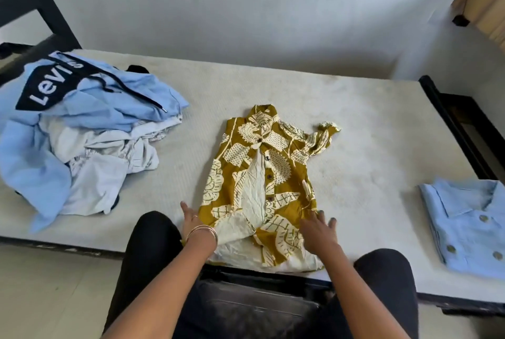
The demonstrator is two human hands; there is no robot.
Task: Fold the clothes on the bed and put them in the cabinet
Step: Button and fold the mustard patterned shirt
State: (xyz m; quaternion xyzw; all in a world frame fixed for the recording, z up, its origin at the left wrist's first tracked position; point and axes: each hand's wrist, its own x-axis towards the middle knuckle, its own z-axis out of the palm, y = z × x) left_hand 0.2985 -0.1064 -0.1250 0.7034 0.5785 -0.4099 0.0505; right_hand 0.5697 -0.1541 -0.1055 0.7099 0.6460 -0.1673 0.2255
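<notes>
A mustard-yellow shirt with a cream leaf print (pixel 262 174) lies buttons-up in the middle of the white mattress (pixel 369 131), its left side folded in and its right sleeve sticking out. My left hand (pixel 191 220) rests flat at the shirt's lower left edge, with bangles on the wrist. My right hand (pixel 318 225) lies flat with spread fingers on the shirt's lower right part. Both hands sit near the hem at the bed's near edge.
A heap of unfolded light-blue and white clothes (pixel 82 134), one with a dark logo patch, lies at the left. A folded light-blue shirt (pixel 470 226) sits at the right edge. A black bed frame (pixel 464 125) borders the mattress; a white wall stands behind.
</notes>
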